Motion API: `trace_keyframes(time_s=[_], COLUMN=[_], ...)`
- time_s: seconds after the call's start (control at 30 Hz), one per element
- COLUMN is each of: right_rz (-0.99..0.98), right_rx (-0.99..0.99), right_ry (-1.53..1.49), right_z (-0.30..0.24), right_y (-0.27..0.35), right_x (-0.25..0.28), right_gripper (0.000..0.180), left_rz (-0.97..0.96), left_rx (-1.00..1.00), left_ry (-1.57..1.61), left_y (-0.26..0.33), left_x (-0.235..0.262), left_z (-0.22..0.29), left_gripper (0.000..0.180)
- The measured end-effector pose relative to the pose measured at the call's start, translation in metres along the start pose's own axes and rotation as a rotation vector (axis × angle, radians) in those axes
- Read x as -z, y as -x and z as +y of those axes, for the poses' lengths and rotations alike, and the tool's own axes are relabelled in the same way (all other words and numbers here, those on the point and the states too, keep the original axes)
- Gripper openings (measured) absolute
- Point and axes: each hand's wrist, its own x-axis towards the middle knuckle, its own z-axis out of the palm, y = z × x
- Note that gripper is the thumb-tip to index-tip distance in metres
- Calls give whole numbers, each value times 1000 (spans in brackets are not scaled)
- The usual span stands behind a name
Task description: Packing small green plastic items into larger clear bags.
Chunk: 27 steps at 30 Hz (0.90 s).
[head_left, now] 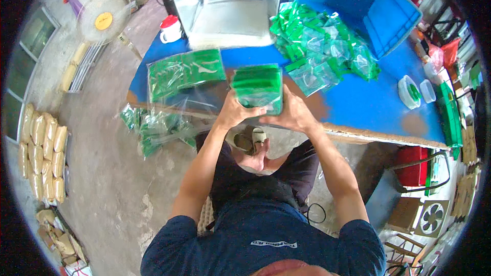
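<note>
Between my two hands, at the table's front edge, I hold a thick stack of green and clear plastic packets (pixel 257 83). My left hand (pixel 235 112) wraps the stack's left side, with its thumb across the front. From the right, my right hand (pixel 293 112) presses against the stack's side and lower corner. A clear plastic bag with green packets (pixel 186 74) lies to the left of the stack, its loose end hanging over the table edge. Behind and to the right, loose green packets (pixel 327 46) form a spread heap.
On the blue table (pixel 358 112) stand a metal bin (pixel 227 13), a tipped blue crate (pixel 348 5), a red-lidded white jug (pixel 171 29) and small plastic tubs (pixel 409 92). Below the left edge sit more green packets (pixel 158 130). A fan (pixel 104 18) stands left; a person sits far back.
</note>
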Motion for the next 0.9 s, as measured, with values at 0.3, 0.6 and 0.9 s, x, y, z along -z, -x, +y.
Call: trace_keyframes(time_s=[0.3, 0.6, 0.9], right_rz=[-856, -284, -122], right_rx=[-674, -520, -128], right_ry=[-1712, -1512, -716], right_z=[-18, -6, -28], right_y=[65, 90, 83], right_x=[-51, -15, -14], right_gripper=[102, 67, 101], left_rz=[147, 164, 428], left_rx=[114, 171, 558], left_ry=[663, 588, 661], left_y=[57, 76, 101], left_x=[-34, -30, -51], left_z=[-21, 14, -15], left_gripper=[86, 115, 50])
